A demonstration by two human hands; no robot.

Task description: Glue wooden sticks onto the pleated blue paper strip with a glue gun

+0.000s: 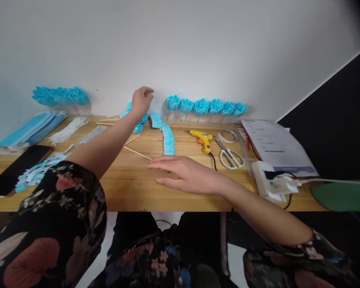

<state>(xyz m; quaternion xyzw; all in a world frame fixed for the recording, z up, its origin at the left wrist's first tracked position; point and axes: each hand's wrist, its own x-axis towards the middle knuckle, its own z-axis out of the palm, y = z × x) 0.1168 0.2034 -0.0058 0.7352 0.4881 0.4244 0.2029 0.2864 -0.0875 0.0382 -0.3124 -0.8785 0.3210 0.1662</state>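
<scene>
My left hand (142, 100) is raised in front of the wall, above the back of the table. Its fingers are loosely bent, with a small gap between them and nothing visible in them. Light blue crepe flowers (138, 127) lie below it, partly hidden by my forearm. Palm down, my right hand (184, 175) hovers over the front of the table with its fingers stretched out. A thin wooden stick (137, 152) ends right by its fingertips; whether they touch I cannot tell. Beyond that hand lies a pleated light blue strip (168, 138).
Blue flowers stand along the wall in a right row (201, 107) and a left cluster (61, 96). At right are a yellow glue gun (202, 138), scissors (229, 156), tape roll (227, 136) and power strip (264, 184). Blue masks (33, 130) and a phone (18, 168) lie left.
</scene>
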